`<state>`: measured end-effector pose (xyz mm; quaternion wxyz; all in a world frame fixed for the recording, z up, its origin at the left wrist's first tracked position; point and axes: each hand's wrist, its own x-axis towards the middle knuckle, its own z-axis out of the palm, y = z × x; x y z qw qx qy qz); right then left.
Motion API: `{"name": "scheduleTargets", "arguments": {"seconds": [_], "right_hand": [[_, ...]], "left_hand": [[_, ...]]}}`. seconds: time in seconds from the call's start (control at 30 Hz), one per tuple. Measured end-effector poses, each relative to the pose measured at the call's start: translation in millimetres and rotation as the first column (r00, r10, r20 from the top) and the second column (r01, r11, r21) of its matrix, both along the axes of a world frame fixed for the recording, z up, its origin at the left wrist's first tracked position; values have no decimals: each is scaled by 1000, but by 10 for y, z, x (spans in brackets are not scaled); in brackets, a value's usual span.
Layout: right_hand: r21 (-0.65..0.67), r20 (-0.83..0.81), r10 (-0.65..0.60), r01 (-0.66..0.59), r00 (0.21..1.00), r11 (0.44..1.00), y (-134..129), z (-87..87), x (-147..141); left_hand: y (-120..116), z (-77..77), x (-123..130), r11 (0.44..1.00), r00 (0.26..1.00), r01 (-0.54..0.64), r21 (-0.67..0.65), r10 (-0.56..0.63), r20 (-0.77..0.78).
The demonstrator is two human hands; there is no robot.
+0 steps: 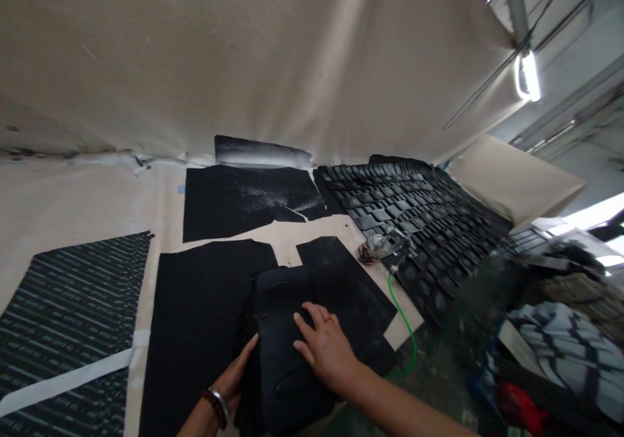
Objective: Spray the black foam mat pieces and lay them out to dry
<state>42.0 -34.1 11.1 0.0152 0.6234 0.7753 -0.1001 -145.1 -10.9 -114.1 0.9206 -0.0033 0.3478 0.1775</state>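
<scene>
A thick stack of black sheets (287, 372), fabric-like and with oval raised marks on the top one, is at the near edge of the table. My left hand (231, 378), with beads and a metal bangle at its wrist, grips the stack's left side; its thumb lies along the edge and the other fingers are mostly hidden. Fingers spread, my right hand (326, 349) rests flat on the top sheet. Under and beside the stack lie a large black panel (199, 300) and another black cut piece (341, 268).
Farther back is a black panel (234, 196) dusted with white. Overlapping black pieces (409, 209) cover the right side. Near them lies a spray gun (377, 248) with a green hose (402, 313). Patterned dark sheet (78, 307) at left; cloth pile (570, 339) at right.
</scene>
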Motion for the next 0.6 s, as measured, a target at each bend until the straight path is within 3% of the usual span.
{"name": "scheduleTargets", "arguments": {"seconds": [0.17,0.37,0.6], "right_hand": [[-26,-119,-26,23,993,999,31,-56,81],[-47,-172,0,-8,985,999,49,-121,121],[-95,-165,129,-146,978,985,87,-165,135]], "left_hand": [[34,83,9,999,1000,6,35,-5,-21],[22,185,35,987,986,61,147,-37,-162],[93,487,-45,910,920,151,387,13,-391]]}}
